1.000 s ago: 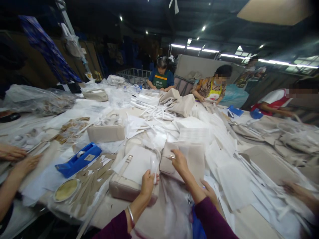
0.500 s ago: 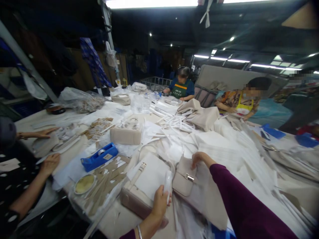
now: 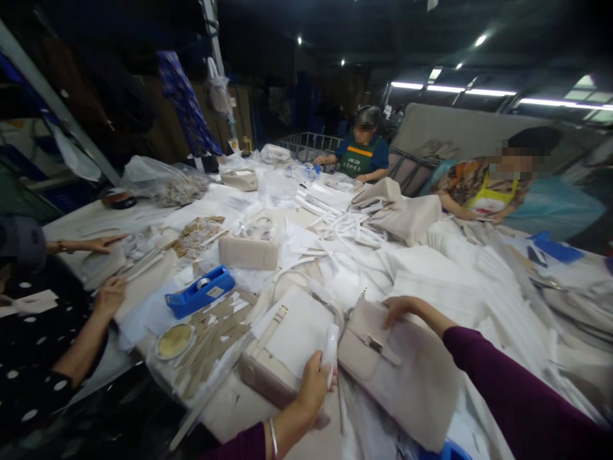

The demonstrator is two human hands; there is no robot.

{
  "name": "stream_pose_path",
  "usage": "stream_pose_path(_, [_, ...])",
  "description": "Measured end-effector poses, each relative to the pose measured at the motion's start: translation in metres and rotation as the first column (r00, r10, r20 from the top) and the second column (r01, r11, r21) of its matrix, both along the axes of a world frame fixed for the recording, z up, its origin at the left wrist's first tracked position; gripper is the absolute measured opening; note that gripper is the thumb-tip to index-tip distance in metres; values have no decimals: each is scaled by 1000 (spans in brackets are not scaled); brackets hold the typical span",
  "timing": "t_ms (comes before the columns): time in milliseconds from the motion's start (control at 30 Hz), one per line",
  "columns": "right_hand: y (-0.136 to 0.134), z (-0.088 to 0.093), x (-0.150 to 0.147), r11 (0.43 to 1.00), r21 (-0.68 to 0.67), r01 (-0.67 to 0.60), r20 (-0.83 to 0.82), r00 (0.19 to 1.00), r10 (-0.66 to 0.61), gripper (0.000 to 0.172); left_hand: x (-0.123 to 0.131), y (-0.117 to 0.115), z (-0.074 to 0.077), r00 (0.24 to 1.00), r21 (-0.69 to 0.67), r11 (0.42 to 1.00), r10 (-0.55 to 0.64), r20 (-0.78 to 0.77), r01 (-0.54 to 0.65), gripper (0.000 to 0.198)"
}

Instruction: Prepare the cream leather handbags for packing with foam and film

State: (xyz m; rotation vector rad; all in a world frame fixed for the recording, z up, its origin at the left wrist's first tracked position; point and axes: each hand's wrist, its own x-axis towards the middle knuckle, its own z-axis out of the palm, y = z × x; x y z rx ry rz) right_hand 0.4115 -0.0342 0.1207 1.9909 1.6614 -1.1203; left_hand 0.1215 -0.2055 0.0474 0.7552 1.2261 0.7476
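My left hand (image 3: 313,388) is closed around a small rolled white piece (image 3: 330,347) at the near table edge, beside a beige handbag (image 3: 282,348) lying flat under white paper. My right hand (image 3: 398,309), sleeved in purple, grips the top edge of a second beige bag (image 3: 397,367) with a metal clasp, which lies just right of the first.
A blue tape dispenser (image 3: 200,292), a round tin (image 3: 174,341) and tan paper strips lie to the left. Another beige bag (image 3: 248,252) sits further back amid heaps of white paper. A person's hands (image 3: 109,295) work at the left; two other people sit at the far side.
My right hand has shifted from the bag's clasp to its upper right edge, and the bag lies further toward me. The camera swung left and came closer.
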Motion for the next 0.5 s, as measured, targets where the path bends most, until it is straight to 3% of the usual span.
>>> stream_pose_path(233, [-14, -3, 8, 993, -116, 11, -158, 987, -30, 73, -2, 1, 0, 999, 15, 999, -35, 12, 34, 12])
stream_pose_path(500, [-28, 2, 2, 976, -208, 61, -114, 990, -86, 101, -2, 1, 1, 999, 36, 998, -46, 12, 46, 11])
